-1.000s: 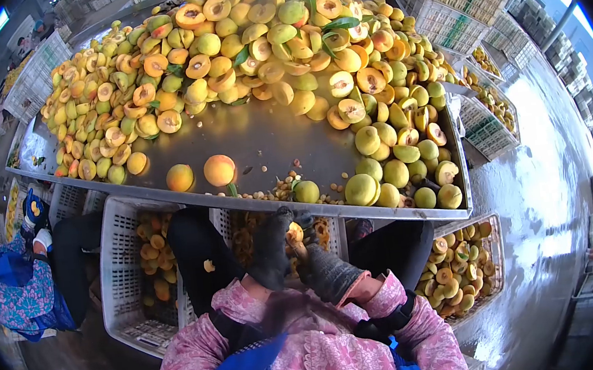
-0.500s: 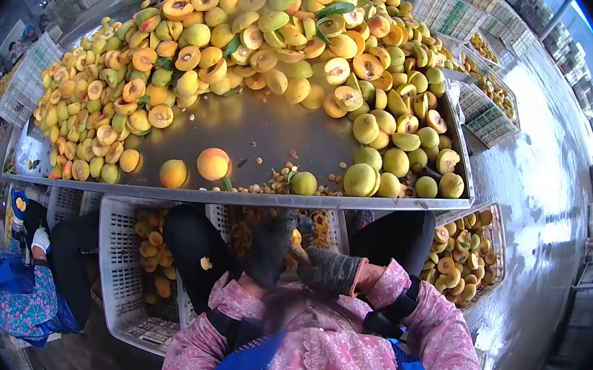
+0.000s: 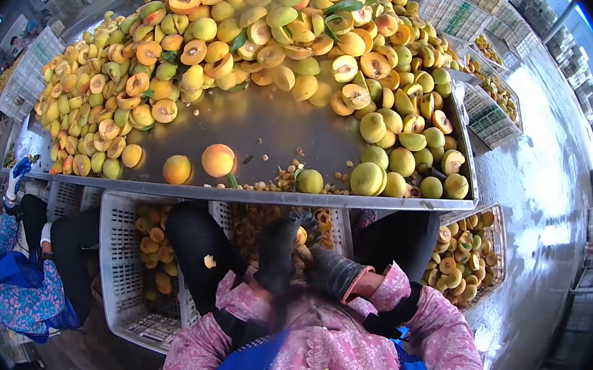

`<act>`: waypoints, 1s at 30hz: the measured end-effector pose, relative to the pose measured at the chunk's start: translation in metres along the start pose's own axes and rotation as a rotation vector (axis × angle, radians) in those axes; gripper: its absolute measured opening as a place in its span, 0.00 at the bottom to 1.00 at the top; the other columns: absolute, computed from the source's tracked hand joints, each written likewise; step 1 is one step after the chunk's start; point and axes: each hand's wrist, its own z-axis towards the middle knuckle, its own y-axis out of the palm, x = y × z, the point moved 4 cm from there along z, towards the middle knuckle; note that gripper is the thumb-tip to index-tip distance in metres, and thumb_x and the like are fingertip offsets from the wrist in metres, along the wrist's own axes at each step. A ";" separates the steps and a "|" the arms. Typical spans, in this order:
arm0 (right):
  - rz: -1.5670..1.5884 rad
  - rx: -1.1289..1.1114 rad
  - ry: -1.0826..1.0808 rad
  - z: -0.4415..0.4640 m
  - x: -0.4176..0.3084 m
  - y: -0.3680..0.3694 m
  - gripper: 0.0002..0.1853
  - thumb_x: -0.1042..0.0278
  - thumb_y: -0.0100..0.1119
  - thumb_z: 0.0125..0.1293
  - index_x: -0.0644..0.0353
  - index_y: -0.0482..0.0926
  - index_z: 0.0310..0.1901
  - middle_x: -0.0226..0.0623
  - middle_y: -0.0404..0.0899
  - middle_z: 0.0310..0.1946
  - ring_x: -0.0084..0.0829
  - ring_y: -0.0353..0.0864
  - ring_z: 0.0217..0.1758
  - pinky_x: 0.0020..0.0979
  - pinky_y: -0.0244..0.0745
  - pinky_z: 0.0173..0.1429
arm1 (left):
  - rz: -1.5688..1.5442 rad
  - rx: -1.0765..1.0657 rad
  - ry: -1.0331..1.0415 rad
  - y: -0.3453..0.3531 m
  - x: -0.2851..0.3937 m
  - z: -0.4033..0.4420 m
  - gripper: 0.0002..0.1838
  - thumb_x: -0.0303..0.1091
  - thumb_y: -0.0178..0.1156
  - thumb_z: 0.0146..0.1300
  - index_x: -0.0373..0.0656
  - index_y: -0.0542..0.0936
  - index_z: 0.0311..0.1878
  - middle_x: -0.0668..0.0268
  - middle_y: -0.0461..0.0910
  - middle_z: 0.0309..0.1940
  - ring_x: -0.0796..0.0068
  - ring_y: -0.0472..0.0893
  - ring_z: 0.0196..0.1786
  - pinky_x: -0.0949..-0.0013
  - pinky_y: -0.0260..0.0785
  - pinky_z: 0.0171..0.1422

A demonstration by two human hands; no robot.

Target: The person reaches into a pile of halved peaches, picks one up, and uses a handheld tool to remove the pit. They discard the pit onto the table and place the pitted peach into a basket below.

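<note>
My left hand [image 3: 276,256], in a dark glove, is curled around a small orange-yellow peach piece [image 3: 301,236] above a crate between my knees. Close against it, my right hand [image 3: 331,271], in a grey-black glove, has its fingers closed. What sits inside the right hand is hidden. Under both hands the crate holds many orange peach pieces [image 3: 248,226]. In front of me, a metal tray table [image 3: 269,126] carries a big heap of halved and whole peaches [image 3: 222,30]. Two whole peaches, including a reddish one [image 3: 218,161], lie apart near its front edge.
A white crate [image 3: 118,265] with peach halves stands left of my legs. Another crate of halves [image 3: 463,254] is at my right. Loose pits [image 3: 285,179] lie along the tray's edge. A co-worker in blue [image 3: 30,296] sits at left. Stacked crates [image 3: 447,6] stand behind, beside wet floor.
My hands stay together over the crate and shift only slightly, with the peach piece turned a little. The co-worker at left has raised a gloved hand toward the tray.
</note>
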 end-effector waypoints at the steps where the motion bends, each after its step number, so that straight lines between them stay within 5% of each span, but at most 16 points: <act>1: -0.077 -0.014 -0.119 0.004 0.006 0.010 0.12 0.70 0.49 0.62 0.67 0.70 0.44 0.48 0.76 0.32 0.42 0.76 0.34 0.36 0.71 0.42 | -0.147 0.033 -0.114 0.001 -0.007 -0.001 0.14 0.35 0.51 0.62 0.34 0.81 0.39 0.61 0.82 0.34 0.73 0.81 0.38 0.70 0.72 0.45; 3: -0.232 -0.040 -0.359 0.011 0.009 0.024 0.12 0.69 0.48 0.64 0.67 0.70 0.46 0.46 0.76 0.33 0.39 0.75 0.36 0.35 0.70 0.43 | -0.193 0.045 -0.187 0.006 -0.002 -0.002 0.14 0.35 0.51 0.61 0.34 0.81 0.38 0.62 0.82 0.33 0.73 0.80 0.38 0.70 0.72 0.45; 6: 0.329 -0.152 -0.219 0.004 -0.003 0.015 0.12 0.66 0.47 0.67 0.65 0.72 0.46 0.39 0.76 0.32 0.32 0.75 0.36 0.34 0.70 0.42 | -0.295 -0.039 -0.290 0.006 -0.005 -0.003 0.13 0.34 0.51 0.61 0.34 0.81 0.37 0.62 0.82 0.33 0.73 0.80 0.38 0.69 0.72 0.46; 8: 0.068 -0.122 -0.434 -0.001 -0.011 0.008 0.12 0.65 0.48 0.67 0.64 0.73 0.46 0.33 0.76 0.33 0.26 0.75 0.38 0.28 0.70 0.41 | -0.390 -0.107 -0.371 0.007 -0.004 -0.004 0.13 0.34 0.51 0.61 0.34 0.80 0.39 0.62 0.81 0.35 0.73 0.80 0.39 0.69 0.72 0.47; 10: 0.209 -0.150 -0.423 -0.001 0.004 0.013 0.13 0.64 0.49 0.67 0.64 0.73 0.47 0.34 0.75 0.39 0.28 0.75 0.41 0.28 0.71 0.43 | -0.490 -0.161 -0.463 0.008 0.005 -0.002 0.14 0.35 0.52 0.62 0.34 0.79 0.43 0.62 0.81 0.37 0.72 0.80 0.40 0.68 0.72 0.48; 13: 0.897 -0.301 -0.073 0.002 0.039 0.032 0.14 0.67 0.48 0.66 0.63 0.72 0.50 0.42 0.74 0.49 0.36 0.76 0.47 0.30 0.72 0.46 | -0.512 -0.130 -0.375 0.004 -0.013 0.000 0.20 0.43 0.45 0.68 0.35 0.74 0.51 0.61 0.77 0.46 0.70 0.77 0.49 0.65 0.72 0.54; 15: 1.183 -0.423 0.132 -0.018 0.026 0.016 0.15 0.72 0.49 0.63 0.63 0.72 0.51 0.39 0.74 0.48 0.33 0.76 0.48 0.27 0.72 0.47 | -0.197 -0.037 -0.148 -0.018 -0.046 0.010 0.20 0.42 0.45 0.68 0.35 0.73 0.51 0.60 0.77 0.47 0.69 0.77 0.49 0.66 0.72 0.53; 16: 1.014 -0.380 0.200 -0.022 0.019 0.008 0.17 0.74 0.50 0.59 0.63 0.72 0.51 0.39 0.76 0.42 0.32 0.75 0.44 0.28 0.72 0.45 | -0.128 0.000 -0.047 -0.026 -0.036 0.012 0.19 0.41 0.46 0.68 0.35 0.74 0.51 0.59 0.77 0.46 0.69 0.77 0.49 0.66 0.72 0.53; 18: 0.360 -0.092 -0.139 -0.008 0.035 0.005 0.10 0.71 0.54 0.60 0.62 0.75 0.43 0.35 0.78 0.37 0.24 0.75 0.35 0.25 0.71 0.37 | -0.066 0.073 0.135 -0.042 0.028 0.010 0.17 0.38 0.48 0.67 0.35 0.74 0.50 0.58 0.78 0.45 0.68 0.78 0.48 0.67 0.72 0.51; 20: -1.089 0.050 -0.698 0.006 0.055 0.026 0.07 0.70 0.54 0.54 0.62 0.77 0.33 0.44 0.79 0.39 0.31 0.74 0.33 0.28 0.69 0.35 | 0.371 0.255 0.396 -0.067 0.105 0.007 0.14 0.34 0.52 0.64 0.34 0.76 0.46 0.58 0.79 0.40 0.67 0.79 0.46 0.67 0.71 0.51; 22: -1.127 0.051 -0.669 0.007 0.055 0.031 0.08 0.69 0.52 0.52 0.62 0.78 0.32 0.46 0.78 0.40 0.36 0.73 0.36 0.29 0.68 0.37 | 0.487 0.443 0.376 -0.131 0.117 0.006 0.12 0.33 0.57 0.60 0.34 0.78 0.43 0.58 0.80 0.36 0.64 0.79 0.43 0.67 0.70 0.50; 23: -1.145 0.051 -0.652 0.009 0.054 0.032 0.09 0.68 0.52 0.51 0.62 0.78 0.31 0.48 0.78 0.41 0.38 0.73 0.38 0.30 0.68 0.39 | 0.149 0.465 0.197 -0.170 0.100 0.009 0.13 0.34 0.59 0.59 0.34 0.78 0.42 0.57 0.80 0.35 0.62 0.79 0.42 0.67 0.70 0.49; 26: -1.105 -0.024 -0.665 0.019 0.068 0.049 0.09 0.66 0.51 0.52 0.61 0.79 0.29 0.45 0.77 0.41 0.38 0.72 0.43 0.30 0.67 0.41 | 1.152 0.546 0.253 -0.206 0.115 0.021 0.18 0.37 0.62 0.57 0.34 0.77 0.46 0.55 0.80 0.35 0.60 0.79 0.42 0.65 0.69 0.50; 28: -0.995 -0.030 -0.621 0.028 0.089 0.066 0.09 0.65 0.51 0.52 0.60 0.79 0.29 0.44 0.77 0.40 0.39 0.71 0.44 0.31 0.67 0.41 | 0.705 0.406 0.170 -0.205 0.089 0.050 0.25 0.40 0.66 0.53 0.35 0.75 0.50 0.51 0.79 0.40 0.55 0.78 0.46 0.62 0.69 0.53; 30: -0.755 0.010 -0.534 0.033 0.108 0.078 0.09 0.64 0.51 0.52 0.58 0.79 0.28 0.43 0.76 0.38 0.39 0.71 0.43 0.31 0.68 0.41 | 0.962 0.330 0.317 -0.148 0.110 0.076 0.29 0.43 0.68 0.50 0.35 0.73 0.52 0.49 0.76 0.46 0.53 0.75 0.51 0.59 0.67 0.57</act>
